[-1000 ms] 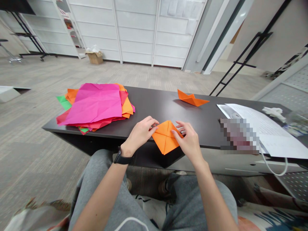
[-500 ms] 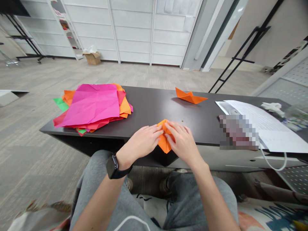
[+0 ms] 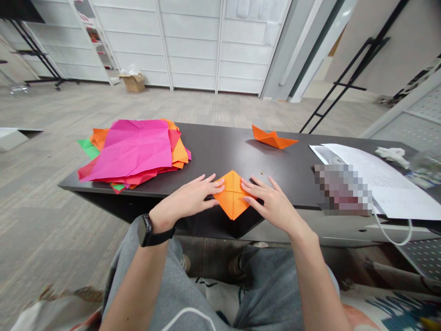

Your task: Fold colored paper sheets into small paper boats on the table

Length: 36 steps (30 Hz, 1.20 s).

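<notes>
A folded orange paper square (image 3: 233,202) lies flat as a diamond at the desk's near edge, its lower corner reaching past the edge. Crossing crease lines run through its middle. My left hand (image 3: 193,196) rests its fingertips on the left corner, fingers stretched out. On the right corner lie the fingertips of my right hand (image 3: 274,202), its fingers spread apart. Both hands are open and flat against the paper. Farther back on the desk stands a folded orange paper boat (image 3: 274,139).
A pile of coloured paper sheets (image 3: 138,149), pink on top, covers the left end of the dark desk (image 3: 217,147). To the right lie printed white sheets (image 3: 389,179), a blurred-out object (image 3: 344,189), a crumpled tissue (image 3: 392,155) and a white cable (image 3: 396,240).
My hands have moved apart to the two sides. The orange paper between them has gone from narrow and partly raised to a wider, flat diamond. The boat and the pile stay put.
</notes>
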Available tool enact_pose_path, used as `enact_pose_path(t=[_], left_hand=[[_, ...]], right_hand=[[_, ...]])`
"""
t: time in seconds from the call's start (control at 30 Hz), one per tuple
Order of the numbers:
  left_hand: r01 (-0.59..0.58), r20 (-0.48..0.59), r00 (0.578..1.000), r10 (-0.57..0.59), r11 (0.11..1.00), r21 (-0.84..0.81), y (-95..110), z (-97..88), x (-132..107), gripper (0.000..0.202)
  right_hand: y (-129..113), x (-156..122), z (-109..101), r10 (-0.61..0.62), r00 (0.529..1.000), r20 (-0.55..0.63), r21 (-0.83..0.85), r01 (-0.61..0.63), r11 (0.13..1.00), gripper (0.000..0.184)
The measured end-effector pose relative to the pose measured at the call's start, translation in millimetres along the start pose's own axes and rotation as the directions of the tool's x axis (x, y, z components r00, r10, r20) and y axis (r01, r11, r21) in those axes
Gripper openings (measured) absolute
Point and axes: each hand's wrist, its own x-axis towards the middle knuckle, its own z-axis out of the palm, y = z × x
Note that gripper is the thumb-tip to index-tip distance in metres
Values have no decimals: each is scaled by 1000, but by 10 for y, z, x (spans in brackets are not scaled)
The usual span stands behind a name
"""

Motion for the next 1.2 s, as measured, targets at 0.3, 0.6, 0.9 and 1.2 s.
enact_pose_path(t=[0.3,0.6,0.9,1.2], left_hand=[[-131,-112,982,153,974,185,112,-117,60,13],[-84,-82,992,95,989,125,-18,-188,-30,16],[-41,-328,944,21,998,-52,26,-264,-95,18],[36,-439,574,-691,557,-830,325,61,277,16]], right_hand=[[11,24,3,-9,1000,22,60,8,998,37],[134,-17,2,-1,999,-35,-26,0,1000,31],[145,14,36,144,903,-406,-39,-174,984,32],[-572,161,128,148,846,-512,129,-95,987,52]])
